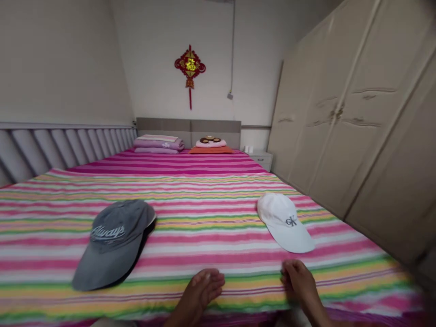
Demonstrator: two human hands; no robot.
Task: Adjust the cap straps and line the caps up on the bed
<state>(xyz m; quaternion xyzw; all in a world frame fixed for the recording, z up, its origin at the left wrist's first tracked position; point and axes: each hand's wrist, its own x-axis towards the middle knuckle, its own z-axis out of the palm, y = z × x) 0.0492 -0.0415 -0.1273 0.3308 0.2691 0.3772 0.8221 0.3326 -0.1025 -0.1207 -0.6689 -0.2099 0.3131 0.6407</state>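
My left hand (206,287) is just above the near part of the striped bedsheet (211,254), its fingers stretched out and its palm turned inward, holding nothing. To the right, my right hand (299,279) is loosely bent with its fingers pointing inward, and nothing shows in it. A white cap (277,215) with dark "CK" letters lies just beyond the right hand, its brim toward me and to the right. On the left side of the bed rests a grey cap (117,234) with white "Always" lettering, brim toward me. Neither hand touches a cap.
Folded purple bedding (158,144) and an orange cushion (214,150) with a pink item on top lie by the headboard (214,125). A slatted rail (68,143) runs along the left. A wardrobe (327,122) and a small white nightstand (261,159) stand on the right.
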